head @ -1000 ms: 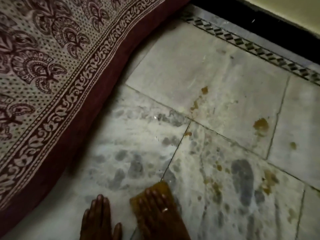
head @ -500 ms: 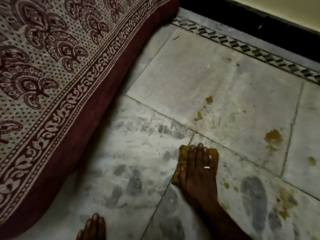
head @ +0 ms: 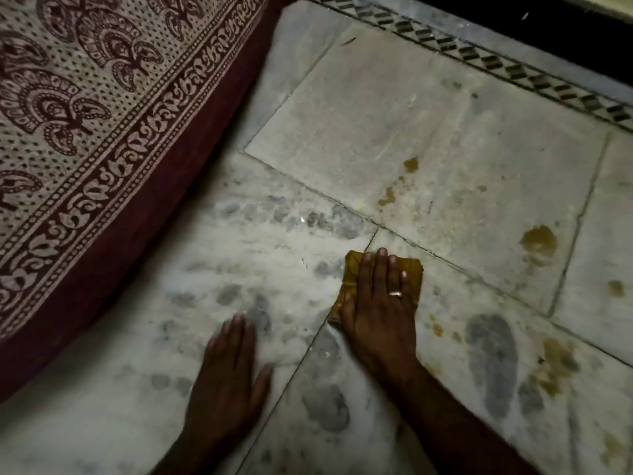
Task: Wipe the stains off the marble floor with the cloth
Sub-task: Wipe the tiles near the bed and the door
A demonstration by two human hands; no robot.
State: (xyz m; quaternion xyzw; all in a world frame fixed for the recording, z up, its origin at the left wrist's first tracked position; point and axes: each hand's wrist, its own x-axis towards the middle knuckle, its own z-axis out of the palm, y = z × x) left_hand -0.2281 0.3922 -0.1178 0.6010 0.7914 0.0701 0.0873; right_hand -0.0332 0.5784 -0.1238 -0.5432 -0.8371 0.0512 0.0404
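Observation:
My right hand (head: 380,310) lies flat with straight fingers on a folded yellow cloth (head: 352,269), pressing it onto the white marble floor (head: 342,132) at a tile joint. A ring shows on one finger. My left hand (head: 229,375) rests flat on the floor, to the left of the right hand and nearer me, fingers straight. Yellow-brown stains mark the tiles: a large stain (head: 538,241) to the right, two small spots (head: 410,164) beyond the cloth, and a smeared patch (head: 556,366) at lower right.
A maroon and cream patterned bedspread (head: 85,114) hangs over the left side, its dark red edge touching the floor. A patterned inlay border (head: 496,66) and a dark strip run along the far wall. Grey veins mottle the near tiles.
My right hand slid the cloth forward from the near edge to the tile joint, then stayed there. My left hand came forward into fuller view on the floor.

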